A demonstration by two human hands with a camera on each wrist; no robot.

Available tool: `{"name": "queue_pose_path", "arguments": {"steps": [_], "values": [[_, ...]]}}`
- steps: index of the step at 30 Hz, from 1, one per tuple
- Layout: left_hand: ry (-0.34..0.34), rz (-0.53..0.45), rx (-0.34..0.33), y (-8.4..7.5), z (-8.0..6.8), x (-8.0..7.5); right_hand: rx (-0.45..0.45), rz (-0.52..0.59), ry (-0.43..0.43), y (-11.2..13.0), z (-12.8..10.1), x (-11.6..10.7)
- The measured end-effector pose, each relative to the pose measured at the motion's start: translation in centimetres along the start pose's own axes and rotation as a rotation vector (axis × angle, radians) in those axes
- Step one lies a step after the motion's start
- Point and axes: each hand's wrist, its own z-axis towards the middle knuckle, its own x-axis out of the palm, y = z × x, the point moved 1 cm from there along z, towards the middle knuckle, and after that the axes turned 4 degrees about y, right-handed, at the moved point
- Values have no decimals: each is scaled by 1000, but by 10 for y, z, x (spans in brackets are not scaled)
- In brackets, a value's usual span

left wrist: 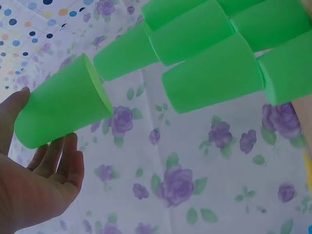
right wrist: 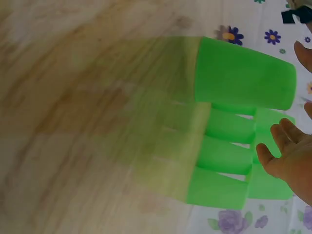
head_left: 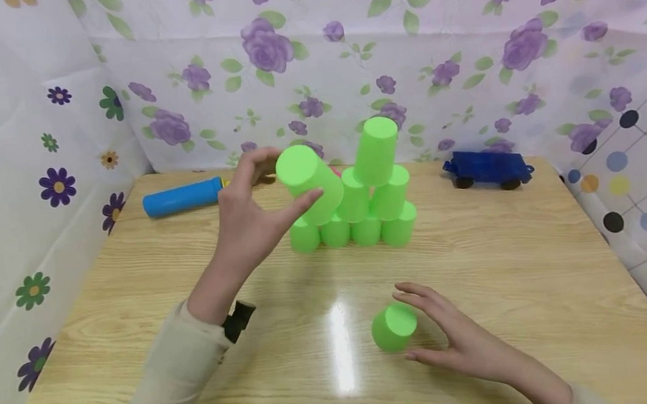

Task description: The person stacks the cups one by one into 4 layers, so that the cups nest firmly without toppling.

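Observation:
My left hand [head_left: 247, 212] holds a green cup [head_left: 308, 181] between thumb and fingers, tilted, above the left side of a stack of green cups [head_left: 366, 230]. In the left wrist view the held cup [left wrist: 63, 105] has its open rim towards the stack and apart from the single upper cup [left wrist: 126, 51]. That upper cup [head_left: 376, 150] stands upside down at the stack's top right. Nearer the front, another upside-down green cup [head_left: 393, 326] stands on the table. Around it my right hand [head_left: 457, 341] spreads thumb and fingers, with gaps visible beside the cup [right wrist: 243, 73].
A blue cylinder [head_left: 183, 198] with a yellow end lies at the back left of the wooden table [head_left: 497, 266]. At the back right is a dark blue toy wagon [head_left: 487, 168]. Flowered cloth [head_left: 317, 74] hangs behind. Something pink shows partly behind the stack.

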Motion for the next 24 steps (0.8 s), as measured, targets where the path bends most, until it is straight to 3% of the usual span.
{"name": "queue_pose_path", "arguments": {"steps": [14, 24], "values": [[189, -9, -213, 36, 54, 27, -64, 22, -9, -1, 7, 6], [242, -10, -267, 46, 62, 39, -75, 20, 26, -2, 12, 3]]}}
